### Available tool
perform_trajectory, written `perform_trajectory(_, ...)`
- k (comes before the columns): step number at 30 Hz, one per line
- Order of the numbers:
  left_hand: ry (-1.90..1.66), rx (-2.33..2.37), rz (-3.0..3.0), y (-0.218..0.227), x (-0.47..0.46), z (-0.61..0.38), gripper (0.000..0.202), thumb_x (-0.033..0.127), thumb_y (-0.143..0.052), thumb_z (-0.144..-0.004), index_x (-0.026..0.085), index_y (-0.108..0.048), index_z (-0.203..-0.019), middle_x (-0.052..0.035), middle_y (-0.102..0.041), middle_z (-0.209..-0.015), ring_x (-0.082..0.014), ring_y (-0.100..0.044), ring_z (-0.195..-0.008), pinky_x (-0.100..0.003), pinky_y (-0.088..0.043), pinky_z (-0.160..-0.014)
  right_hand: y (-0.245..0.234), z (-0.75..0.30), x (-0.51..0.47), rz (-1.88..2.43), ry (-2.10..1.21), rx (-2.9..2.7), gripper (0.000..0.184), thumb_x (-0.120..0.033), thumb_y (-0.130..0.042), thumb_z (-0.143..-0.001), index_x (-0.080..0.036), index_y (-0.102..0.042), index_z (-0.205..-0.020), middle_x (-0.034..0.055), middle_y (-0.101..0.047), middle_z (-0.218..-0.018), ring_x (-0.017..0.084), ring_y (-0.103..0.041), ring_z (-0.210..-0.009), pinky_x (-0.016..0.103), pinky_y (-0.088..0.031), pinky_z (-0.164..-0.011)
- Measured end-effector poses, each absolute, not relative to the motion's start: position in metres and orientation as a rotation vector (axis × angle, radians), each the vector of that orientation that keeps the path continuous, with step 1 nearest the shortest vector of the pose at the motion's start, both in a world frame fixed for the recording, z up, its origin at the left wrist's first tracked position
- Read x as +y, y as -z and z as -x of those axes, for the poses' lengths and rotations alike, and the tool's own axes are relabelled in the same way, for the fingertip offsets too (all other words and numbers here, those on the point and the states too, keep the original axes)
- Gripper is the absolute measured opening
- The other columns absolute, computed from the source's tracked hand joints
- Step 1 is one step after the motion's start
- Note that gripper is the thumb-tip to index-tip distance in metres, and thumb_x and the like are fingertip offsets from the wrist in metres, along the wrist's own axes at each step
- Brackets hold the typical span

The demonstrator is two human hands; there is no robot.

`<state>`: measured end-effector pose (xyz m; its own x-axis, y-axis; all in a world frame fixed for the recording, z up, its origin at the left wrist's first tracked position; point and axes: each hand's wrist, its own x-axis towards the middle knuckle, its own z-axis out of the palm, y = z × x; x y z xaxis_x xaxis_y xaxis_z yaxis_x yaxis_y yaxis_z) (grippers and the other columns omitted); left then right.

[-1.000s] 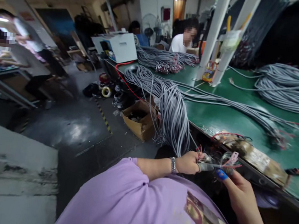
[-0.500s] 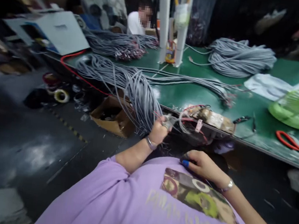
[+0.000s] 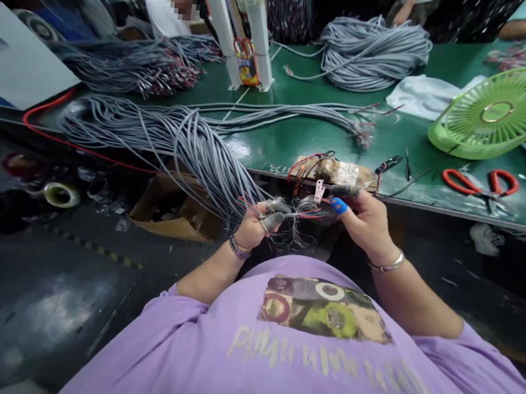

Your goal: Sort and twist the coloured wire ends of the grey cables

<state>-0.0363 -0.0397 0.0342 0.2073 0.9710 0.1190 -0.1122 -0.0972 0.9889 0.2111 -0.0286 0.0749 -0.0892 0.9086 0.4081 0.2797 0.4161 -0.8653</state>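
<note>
My left hand (image 3: 254, 226) is closed on the end of a grey cable, its finger and thumb wrapped in grey covers. Thin coloured wires (image 3: 307, 214) and pale, hair-like strands fan out from that grip. On the other side, my right hand (image 3: 367, 223) pinches the wires' far ends between a blue-covered thumb and a dark-covered finger; the exact contact is partly hidden. A thick bundle of grey cables (image 3: 212, 148) drapes over the bench edge beside my left hand. Just beyond my hands lies a taped brown block (image 3: 352, 175) with red and black leads.
The green bench (image 3: 267, 153) carries red-handled pliers (image 3: 489, 186), a green fan (image 3: 495, 112), a white cloth (image 3: 421, 94) and a coiled grey cable (image 3: 376, 52). A white post (image 3: 262, 53) rises at the back. Below stands a cardboard box (image 3: 177, 210). A person (image 3: 163, 8) sits across the bench.
My right hand has risen from against my shirt to the wires by my left hand. The view has swung right, bringing the fan and pliers further in.
</note>
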Motion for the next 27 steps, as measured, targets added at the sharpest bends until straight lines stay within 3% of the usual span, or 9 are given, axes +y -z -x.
perform_trajectory(3, -1.079, 0.909, -1.335, -0.034, -0.041, 0.042, 0.043, 0.052, -0.077, -0.072, 0.012, -0.07, -0.086, 0.0034, -0.054, -0.052, -0.0028, -0.038, -0.038, -0.017, -0.026, -0.037, -0.085, -0.206, -0.022, 1.017, -0.812, -1.787, 0.042, -0.045, -0.076, -0.076, -0.021, -0.07, -0.11, 0.0086, -0.072, -0.099, 0.023, -0.067, -0.088, 0.035, -0.055, -0.081)
perform_trajectory(5, -1.017, 0.912, -1.345, -0.035, -0.041, 0.044, 0.043, 0.052, -0.078, -0.07, 0.013, -0.071, -0.085, 0.0027, -0.054, -0.053, -0.0034, -0.039, -0.039, -0.017, -0.027, -0.038, -0.089, -0.202, -0.017, 0.922, -1.034, -1.921, 0.047, -0.044, -0.079, -0.072, -0.02, -0.069, -0.111, 0.0083, -0.073, -0.1, 0.022, -0.068, -0.087, 0.034, -0.056, -0.079)
perform_trajectory(8, -0.94, 0.895, -1.358, -0.037, -0.04, 0.043, 0.042, 0.052, -0.079, -0.07, 0.013, -0.072, -0.084, 0.0019, -0.055, -0.054, -0.0043, -0.04, -0.04, -0.018, -0.03, -0.039, -0.089, -0.192, -0.013, 0.78, -1.395, -1.954, 0.049, -0.041, -0.08, -0.07, -0.018, -0.068, -0.112, 0.0027, -0.072, -0.08, 0.016, -0.066, -0.067, 0.026, -0.055, -0.062)
perform_trajectory(11, -0.851, 0.843, -1.347, -0.038, -0.037, 0.04, 0.044, 0.053, -0.079, -0.068, 0.012, -0.071, -0.081, 0.0012, -0.055, -0.055, -0.005, -0.043, -0.043, -0.019, -0.035, -0.043, -0.081, -0.184, -0.014, 0.763, -1.563, -1.841, 0.042, -0.037, -0.078, -0.07, -0.019, -0.07, -0.106, -0.003, -0.065, -0.065, 0.01, -0.057, -0.052, 0.021, -0.048, -0.048)
perform_trajectory(17, -0.656, 0.759, -1.389, -0.037, -0.03, 0.037, 0.048, 0.055, -0.083, -0.062, 0.01, -0.074, -0.076, -0.0051, -0.065, -0.066, -0.0117, -0.057, -0.058, -0.024, -0.048, -0.057, -0.061, -0.179, -0.022, 0.843, -1.889, -1.526, 0.027, -0.033, -0.078, -0.07, -0.017, -0.067, -0.089, -0.0011, -0.066, -0.065, 0.009, -0.057, -0.053, 0.021, -0.047, -0.049)
perform_trajectory(22, -0.552, 0.72, -1.416, -0.042, -0.025, 0.039, 0.052, 0.059, -0.082, -0.06, 0.011, -0.077, -0.079, -0.0107, -0.071, -0.074, -0.0162, -0.063, -0.062, -0.026, -0.051, -0.06, -0.053, -0.182, -0.034, 0.972, -1.837, -1.136, 0.035, -0.033, -0.083, -0.064, -0.017, -0.066, -0.089, -0.0006, -0.063, -0.061, 0.01, -0.057, -0.053, 0.02, -0.042, -0.046)
perform_trajectory(27, -0.489, 0.661, -1.494, -0.039, -0.028, 0.04, 0.048, 0.055, -0.083, -0.062, 0.012, -0.079, -0.082, -0.0129, -0.073, -0.078, -0.0193, -0.066, -0.067, -0.027, -0.052, -0.06, -0.063, -0.204, -0.036, 0.838, -1.603, -0.807, 0.025, -0.028, -0.081, -0.069, -0.022, -0.062, -0.084, -0.0049, -0.053, -0.062, 0.009, -0.056, -0.058, 0.02, -0.044, -0.05)
